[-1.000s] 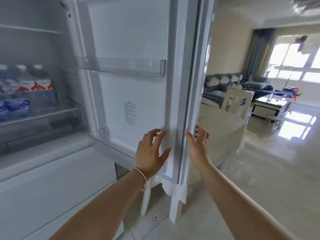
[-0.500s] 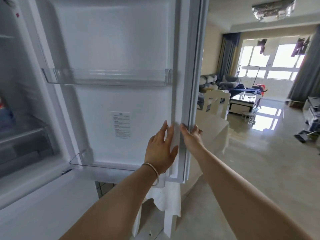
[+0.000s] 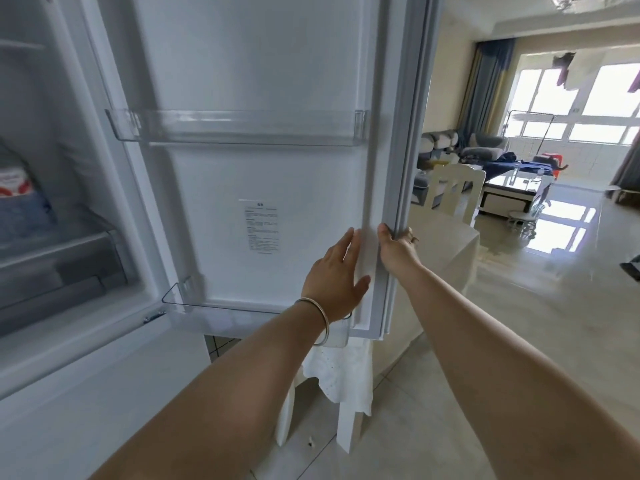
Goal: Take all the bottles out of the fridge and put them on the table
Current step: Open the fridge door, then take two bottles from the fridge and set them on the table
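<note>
Two hands on one fridge door (image 3: 263,81), and that is where I judge the trouble could start: if I swing it too far, its outer edge may knock the table (image 3: 446,244) standing just behind it, and with both hands busy here none is free for the bottles (image 3: 15,181), which sit on a shelf deep in the fridge at the far left, blurred and partly cut off. I could also pinch my right fingers between door and table. My left hand (image 3: 334,278) lies flat, fingers straight and close together, palm pressing the door's inner panel near its edge. My right hand (image 3: 398,245) wraps that edge, thumb on the inside, fingers curled behind the seal.
</note>
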